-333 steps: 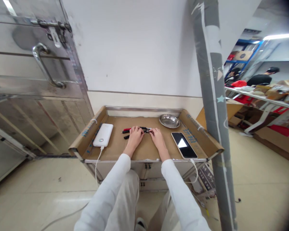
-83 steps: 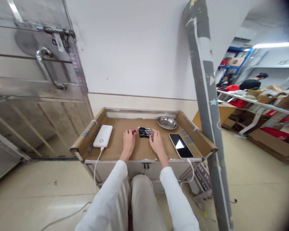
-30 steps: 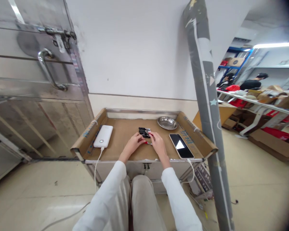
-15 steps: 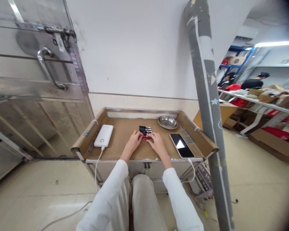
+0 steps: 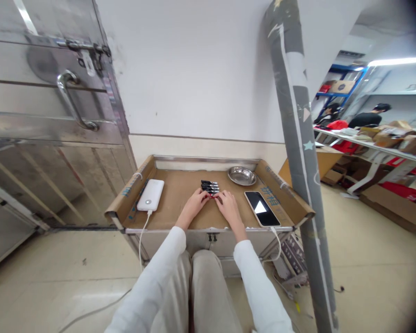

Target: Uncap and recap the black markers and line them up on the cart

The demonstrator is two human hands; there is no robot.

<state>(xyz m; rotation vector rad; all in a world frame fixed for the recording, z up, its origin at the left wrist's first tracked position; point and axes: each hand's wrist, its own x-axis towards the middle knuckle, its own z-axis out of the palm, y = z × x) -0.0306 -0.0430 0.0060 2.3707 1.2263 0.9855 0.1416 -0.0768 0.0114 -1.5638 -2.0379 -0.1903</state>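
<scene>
My left hand (image 5: 194, 204) and my right hand (image 5: 228, 204) meet at the middle of a cardboard-lined tray table (image 5: 173, 203). Both pinch the ends of a small red pen (image 5: 211, 196) held between their fingertips. Just beyond the fingers lies a neat row of black pens (image 5: 210, 186), side by side.
A white power bank (image 5: 151, 194) with a cable lies at the left of the tray, a phone (image 5: 262, 208) with a lit screen at the right, a steel dish (image 5: 241, 175) at the back right. A grey wrapped post (image 5: 298, 138) stands right; a metal door (image 5: 48, 115) left. A person sits far right.
The red pen went from my left hand alone, out at the left of the row, to being held by both hands in front of the black pens. The black pens stay lined up.
</scene>
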